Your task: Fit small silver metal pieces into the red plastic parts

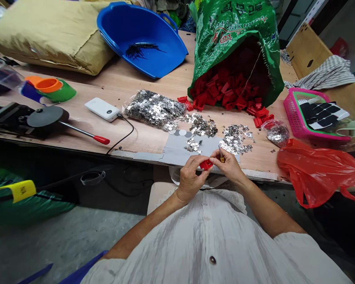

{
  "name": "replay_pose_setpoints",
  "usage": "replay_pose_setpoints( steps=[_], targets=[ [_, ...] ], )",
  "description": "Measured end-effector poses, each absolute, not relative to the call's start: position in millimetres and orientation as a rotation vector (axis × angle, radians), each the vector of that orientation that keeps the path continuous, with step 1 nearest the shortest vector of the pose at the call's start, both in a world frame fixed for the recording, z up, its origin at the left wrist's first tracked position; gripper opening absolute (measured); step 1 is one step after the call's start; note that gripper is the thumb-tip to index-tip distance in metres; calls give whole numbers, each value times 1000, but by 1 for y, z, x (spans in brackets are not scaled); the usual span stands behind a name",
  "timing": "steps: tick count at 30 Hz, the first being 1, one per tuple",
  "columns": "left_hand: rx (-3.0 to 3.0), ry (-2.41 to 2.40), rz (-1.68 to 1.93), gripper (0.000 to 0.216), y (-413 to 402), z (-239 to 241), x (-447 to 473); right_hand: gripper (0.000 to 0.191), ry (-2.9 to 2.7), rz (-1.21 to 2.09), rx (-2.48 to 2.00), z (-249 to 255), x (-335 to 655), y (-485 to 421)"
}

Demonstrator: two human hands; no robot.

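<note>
At the table's front edge, my left hand [192, 176] is closed around a small red plastic part [206, 164]. My right hand [228, 165] grips a small pointed tool with a yellow-brown handle [222, 157], its metal tip pointing up and away. The fingertips of that hand also touch the red part. Just beyond the hands is a grey sheet [205, 145], with a small heap of shiny metal pieces [193, 144] on it. A bigger pile of metal pieces [235, 140] lies to the right. What the fingers cover on the red part is hidden.
A green sack [233, 23] spills red parts [225, 88] at the back. Nearby are a clear bag of metal pieces [154, 108], a blue scoop [165, 51], a white power bank [103, 109], a red-handled lever press [49, 117], a pink basket [294, 114] and a red plastic bag [319, 165].
</note>
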State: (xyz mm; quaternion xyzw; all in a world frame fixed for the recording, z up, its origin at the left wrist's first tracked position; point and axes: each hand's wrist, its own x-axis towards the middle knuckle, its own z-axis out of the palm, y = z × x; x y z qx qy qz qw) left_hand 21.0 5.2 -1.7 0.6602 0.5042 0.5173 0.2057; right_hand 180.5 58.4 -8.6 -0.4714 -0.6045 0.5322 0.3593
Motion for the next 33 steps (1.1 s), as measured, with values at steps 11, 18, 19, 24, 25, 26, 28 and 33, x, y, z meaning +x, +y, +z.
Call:
replay_pose_setpoints(
  steps=[11,18,19,24,25,26,28,33],
  targets=[
    [1269,1233,1401,30,4,-6,19,32,-1471,1624,-1108,3,192,56],
    [1237,1140,1367,31,0,-3,19,35,-1392,1777,-1098,1,191,50],
    [1249,1142,1364,31,-1,-4,19,36,-1393,1795,-1099,0,191,49],
    [1296,1144,1316,30,-6,-14,7,35,-1680,1645,-1125,-6,198,45],
    [1312,1158,1285,31,-5,-16,2,35,-1775,1562,-1146,-7,200,45],
    [1340,1193,1244,32,-4,-18,-2,35,-1864,1466,-1173,-8,201,44],
    [1452,1295,1158,31,0,-21,-12,34,-2011,1257,-1235,-10,202,44],
    [1723,1362,1003,27,14,-22,-23,28,-2189,963,-1245,-13,195,43]
  ],
)
